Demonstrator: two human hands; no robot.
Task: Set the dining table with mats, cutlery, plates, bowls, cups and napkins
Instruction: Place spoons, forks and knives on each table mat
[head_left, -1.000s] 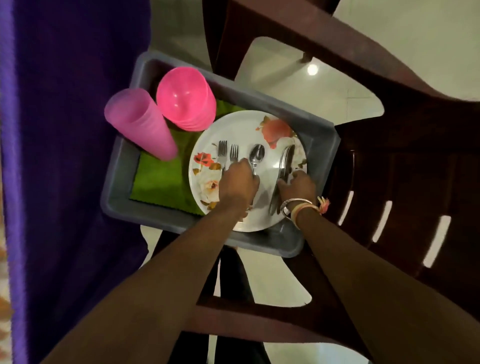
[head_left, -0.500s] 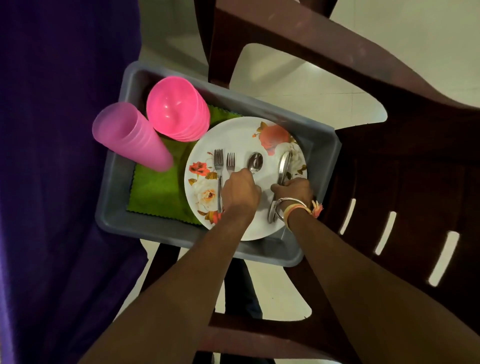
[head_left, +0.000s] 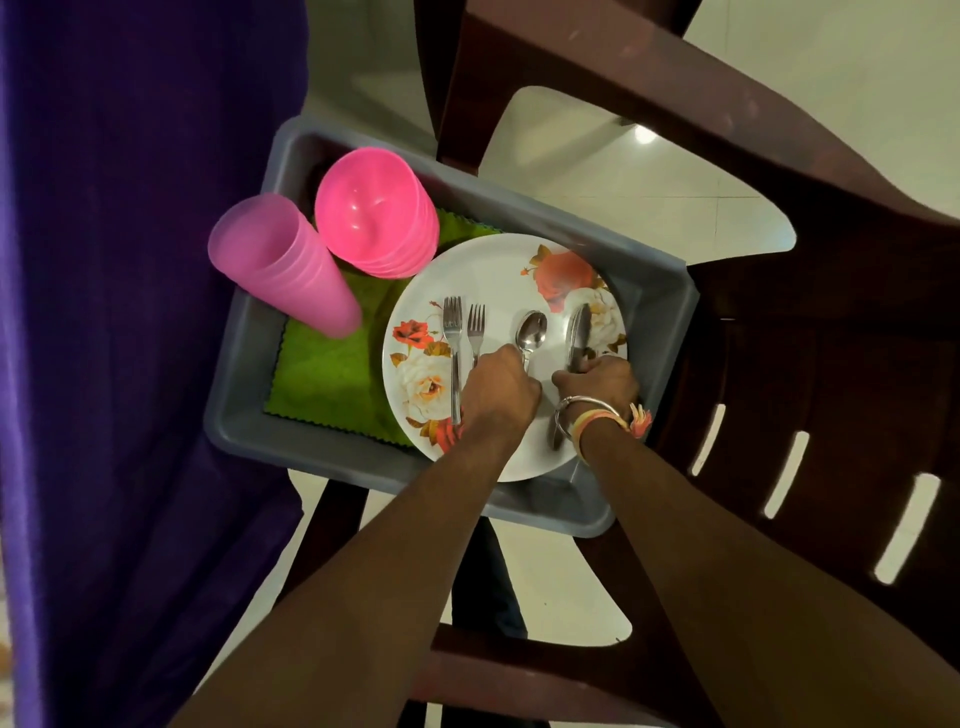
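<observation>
On a brown chair (head_left: 779, 291), everything was still kept in the grey tray (head_left: 657, 306); nothing laid. Left hand (head_left: 498, 395) was closed on the spoon (head_left: 531, 332), right hand (head_left: 597, 384) on the knives (head_left: 577, 332).

A single head-worn camera looks steeply down, close over the grey tray (head_left: 244, 431) on a brown chair (head_left: 779, 291).

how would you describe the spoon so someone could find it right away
Find the grey tub on the brown chair, then the floral plate inside it. The spoon lies between the forks and the knives, the only piece with a rounded bowl.
</observation>
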